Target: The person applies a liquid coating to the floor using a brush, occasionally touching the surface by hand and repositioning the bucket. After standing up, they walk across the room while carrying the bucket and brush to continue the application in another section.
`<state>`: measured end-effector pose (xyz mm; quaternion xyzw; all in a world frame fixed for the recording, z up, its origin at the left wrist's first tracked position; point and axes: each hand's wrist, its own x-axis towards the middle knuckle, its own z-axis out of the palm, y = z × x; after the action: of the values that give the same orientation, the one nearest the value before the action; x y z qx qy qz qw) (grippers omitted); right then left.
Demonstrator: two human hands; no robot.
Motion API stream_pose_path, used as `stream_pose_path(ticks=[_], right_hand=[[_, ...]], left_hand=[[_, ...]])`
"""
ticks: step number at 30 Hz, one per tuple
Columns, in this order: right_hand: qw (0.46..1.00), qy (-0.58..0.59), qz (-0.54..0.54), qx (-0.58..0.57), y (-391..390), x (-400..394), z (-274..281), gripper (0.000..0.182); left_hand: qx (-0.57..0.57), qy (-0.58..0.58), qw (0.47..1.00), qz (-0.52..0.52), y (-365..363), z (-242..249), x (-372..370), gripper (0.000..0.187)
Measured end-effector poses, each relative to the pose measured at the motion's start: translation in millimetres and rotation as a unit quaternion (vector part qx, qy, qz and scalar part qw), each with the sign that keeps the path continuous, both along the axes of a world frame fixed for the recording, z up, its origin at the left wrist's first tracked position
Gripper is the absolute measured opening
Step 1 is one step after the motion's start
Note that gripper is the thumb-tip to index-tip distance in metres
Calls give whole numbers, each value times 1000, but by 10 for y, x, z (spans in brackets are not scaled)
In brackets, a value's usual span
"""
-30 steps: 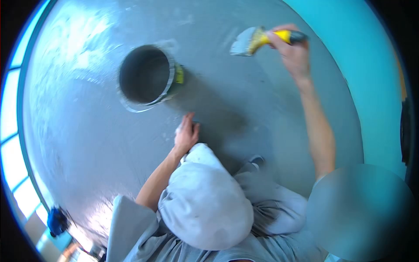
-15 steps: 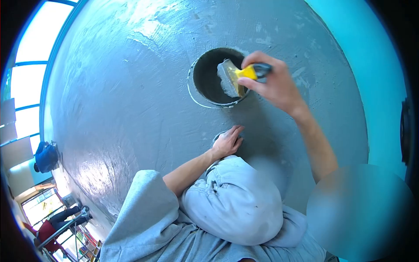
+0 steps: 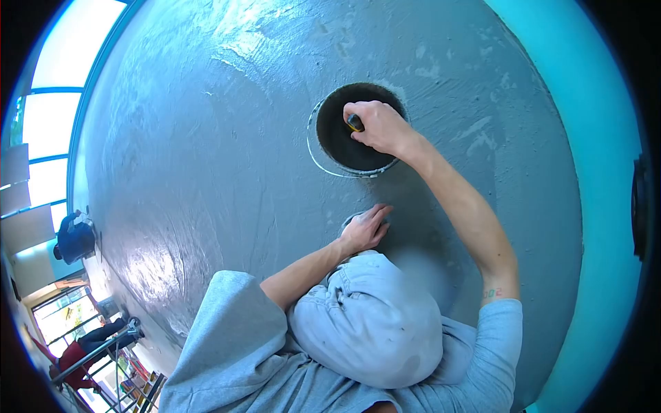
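Note:
Over the mouth of a dark bucket [image 3: 329, 148], my right hand [image 3: 379, 126] is closed round the handle of a putty knife [image 3: 355, 122]. Only the black and yellow handle end shows; its blade is hidden by the hand and the bucket. My left hand [image 3: 365, 230] is low near the floor in front of my knee, its fingers curled over a small rounded grey thing [image 3: 348, 221] that it mostly covers. The bucket stands on a grey coated floor [image 3: 241, 158], its thin wire handle lying to the left.
A pale turquoise wall [image 3: 578, 131] borders the floor on the right. Windows [image 3: 58, 62] line the left. Two other people are far off at lower left: one in blue [image 3: 74, 239] crouched, one in red and dark clothes [image 3: 76, 358] by metal scaffolding [image 3: 93, 356].
My right hand has moved left and into the bucket's mouth, taking the putty knife's grey-coated blade out of sight. My left hand stays in about the same place.

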<state>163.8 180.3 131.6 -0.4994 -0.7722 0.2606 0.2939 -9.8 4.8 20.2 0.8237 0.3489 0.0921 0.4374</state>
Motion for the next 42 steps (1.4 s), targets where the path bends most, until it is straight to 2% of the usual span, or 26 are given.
stream_pose_path(ticks=[2,7,12,15,19,21,23,27,31,35,40,42], right_hand=[[999,28,-17,-9,-44,54,67,26],[983,121,-96,-98,-245,353,684,25],[953,259,-151,-28,-464,883,809,23],[886,416,-195,-66,-798,1180,1078,22],[839,465,-280,-38,-1503,1704,1172,24],[820,462,-337,-33,-1985,1949,1074,25],[807,440,-393,-31,-2411,2143,910,25],[781,374,-499,-31,-3129,2272,434,25],[746,362,-559,-29,-3434,2243,-19,26],[797,223,-561,27,-3422,2248,-449,30],[814,215,-539,41,-3238,2140,-790,37],[862,121,-493,17,-3240,2211,-819,32]], left_hand=[[1,-1,1000,-2,7,-11,-1,46],[-6,-2,1000,4,-8,-9,9,46],[-7,1,1000,10,-29,-15,17,45],[4,1,1000,18,-36,-3,22,46],[-64,58,996,33,-51,9,54,46],[4,27,999,31,-97,-184,34,45],[-28,20,999,38,-97,-128,60,44],[0,23,999,28,-113,-129,81,43],[8,14,1000,20,-129,-97,100,46],[8,16,1000,25,-166,-59,144,45],[11,14,1000,26,-147,-108,121,44],[13,22,999,25,-137,-115,97,43]])
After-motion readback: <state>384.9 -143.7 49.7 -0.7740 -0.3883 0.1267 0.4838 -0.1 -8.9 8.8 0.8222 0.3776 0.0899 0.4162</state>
